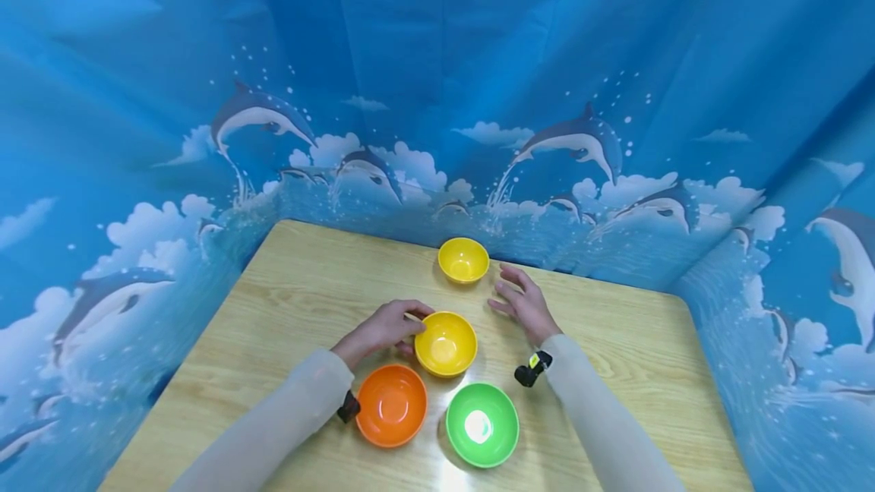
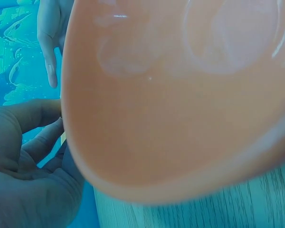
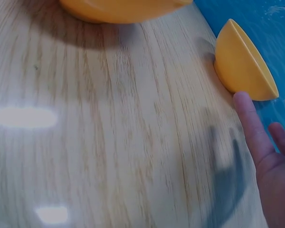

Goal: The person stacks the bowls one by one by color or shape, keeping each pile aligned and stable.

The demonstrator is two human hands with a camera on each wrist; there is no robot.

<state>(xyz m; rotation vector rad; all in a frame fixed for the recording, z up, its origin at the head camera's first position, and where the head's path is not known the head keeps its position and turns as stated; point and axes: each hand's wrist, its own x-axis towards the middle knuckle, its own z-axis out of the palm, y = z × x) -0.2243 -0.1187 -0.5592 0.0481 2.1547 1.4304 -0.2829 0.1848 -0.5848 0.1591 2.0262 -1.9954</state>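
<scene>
My left hand [image 1: 391,326] is at the left side of the nearer yellow bowl [image 1: 446,345], gripping its rim between thumb and fingers. In the left wrist view, the orange bowl [image 2: 147,118] fills most of the picture and hides the tips of the left hand [image 2: 33,156]. My right hand [image 1: 525,305] holds nothing. Its fingers are spread above the table, just right of the farther yellow bowl [image 1: 463,260]. The right wrist view shows the fingers [image 3: 251,128] close to that bowl [image 3: 242,64]; whether they touch it cannot be told.
Near the front of the wooden table [image 1: 314,272] stand the orange bowl [image 1: 392,406], by the left wrist, and a green bowl [image 1: 481,425] to its right. A blue curtain with dolphins [image 1: 410,97] hangs along the table's back edge, close behind the farther yellow bowl.
</scene>
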